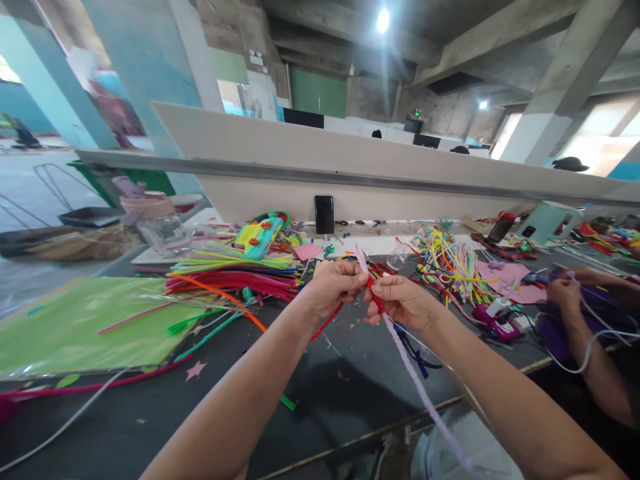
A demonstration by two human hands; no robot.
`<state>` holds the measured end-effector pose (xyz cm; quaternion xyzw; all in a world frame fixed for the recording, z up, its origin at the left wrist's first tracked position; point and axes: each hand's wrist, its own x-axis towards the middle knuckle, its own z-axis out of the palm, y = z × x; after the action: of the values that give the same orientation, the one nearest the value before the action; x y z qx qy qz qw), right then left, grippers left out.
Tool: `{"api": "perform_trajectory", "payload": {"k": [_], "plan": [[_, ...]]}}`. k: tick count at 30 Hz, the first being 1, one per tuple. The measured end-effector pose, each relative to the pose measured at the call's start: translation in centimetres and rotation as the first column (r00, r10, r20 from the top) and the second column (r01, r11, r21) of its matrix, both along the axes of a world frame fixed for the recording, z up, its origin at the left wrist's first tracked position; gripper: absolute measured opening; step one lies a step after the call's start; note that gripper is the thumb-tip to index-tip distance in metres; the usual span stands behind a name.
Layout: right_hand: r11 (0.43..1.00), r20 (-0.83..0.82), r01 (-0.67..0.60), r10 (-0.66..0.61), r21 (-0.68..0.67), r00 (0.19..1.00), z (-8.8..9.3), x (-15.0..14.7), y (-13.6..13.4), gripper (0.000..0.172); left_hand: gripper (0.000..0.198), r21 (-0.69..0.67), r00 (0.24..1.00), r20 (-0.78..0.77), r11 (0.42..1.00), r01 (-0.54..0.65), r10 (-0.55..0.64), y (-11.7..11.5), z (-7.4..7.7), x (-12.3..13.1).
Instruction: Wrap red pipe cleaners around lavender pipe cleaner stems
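Observation:
My left hand (pixel 336 285) and my right hand (pixel 400 301) meet above the dark table (pixel 320 393), both pinched shut. Between them run a lilac pipe cleaner (pixel 415 383) and a red pipe cleaner (pixel 327 321). The lilac one sticks up past my left fingertips and trails down to the lower right, past my right forearm. The red one shows at my right fingertips and hangs down to the left under my left wrist. Both hands grip the two stems where they cross.
A heap of coloured pipe cleaners (pixel 235 275) lies left of my hands, beside a green sheet (pixel 85 323). More stems (pixel 450 267), pink paper (pixel 505 273) and a glue gun (pixel 495 320) sit right. Another person's hands (pixel 570 293) work at far right. A black phone (pixel 324 214) leans on the divider.

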<state>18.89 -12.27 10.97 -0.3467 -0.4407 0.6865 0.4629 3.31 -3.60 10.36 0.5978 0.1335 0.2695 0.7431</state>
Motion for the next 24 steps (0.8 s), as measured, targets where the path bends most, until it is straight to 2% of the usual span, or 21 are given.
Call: {"api": "perform_trajectory", "payload": {"k": [6, 8, 10, 12, 15, 17, 19, 21, 24], "plan": [[0.977, 0.204, 0.198, -0.211, 0.084, 0.956, 0.5, -0.5, -0.4, 0.027, 0.031, 0.004, 0.998, -0.023, 0.998, -0.059, 0.059, -0.3, 0.2, 0.1], [0.954, 0.314, 0.261, -0.294, 0.145, 0.903, 0.5, -0.6, -0.4, 0.028, 0.031, -0.007, 0.997, -0.025, 0.997, -0.075, 0.075, -0.5, 0.3, 0.4], [0.924, 0.451, 0.298, -0.378, 0.239, 0.808, 0.5, -0.7, -0.4, 0.026, 0.03, -0.01, 0.996, -0.015, 0.996, -0.091, 0.091, -0.5, 0.1, 0.7], [0.887, 0.591, 0.298, -0.458, 0.353, 0.664, 0.4, -0.7, -0.4, 0.025, 0.03, -0.006, 0.993, 0.003, 0.993, -0.122, 0.122, -0.6, -0.3, 1.0], [0.803, 0.719, 0.217, -0.594, 0.555, 0.362, 0.1, -0.6, -0.2, 0.027, 0.031, -0.008, 0.985, 0.006, 0.985, -0.175, 0.175, -0.6, -0.9, 1.6], [0.732, 0.719, 0.098, -0.681, 0.675, 0.139, -0.2, -0.5, -0.1, 0.028, 0.031, -0.014, 0.982, -0.003, 0.982, -0.191, 0.191, -0.6, -1.3, 1.9], [0.675, 0.673, -0.026, -0.738, 0.737, -0.053, -0.4, -0.5, 0.0, 0.029, 0.031, -0.018, 0.979, -0.003, 0.979, -0.203, 0.203, -0.7, -1.5, 2.2], [0.658, 0.636, -0.095, -0.749, 0.747, -0.188, -0.7, -0.5, 0.0, 0.029, 0.031, -0.017, 0.976, 0.002, 0.975, -0.22, 0.22, -0.6, -1.7, 2.3], [0.67, 0.611, -0.152, -0.732, 0.727, -0.302, -1.3, -0.6, 0.1, 0.028, 0.031, 0.008, 0.966, -0.033, 0.966, -0.258, 0.258, -0.5, -2.1, 2.5]]}}
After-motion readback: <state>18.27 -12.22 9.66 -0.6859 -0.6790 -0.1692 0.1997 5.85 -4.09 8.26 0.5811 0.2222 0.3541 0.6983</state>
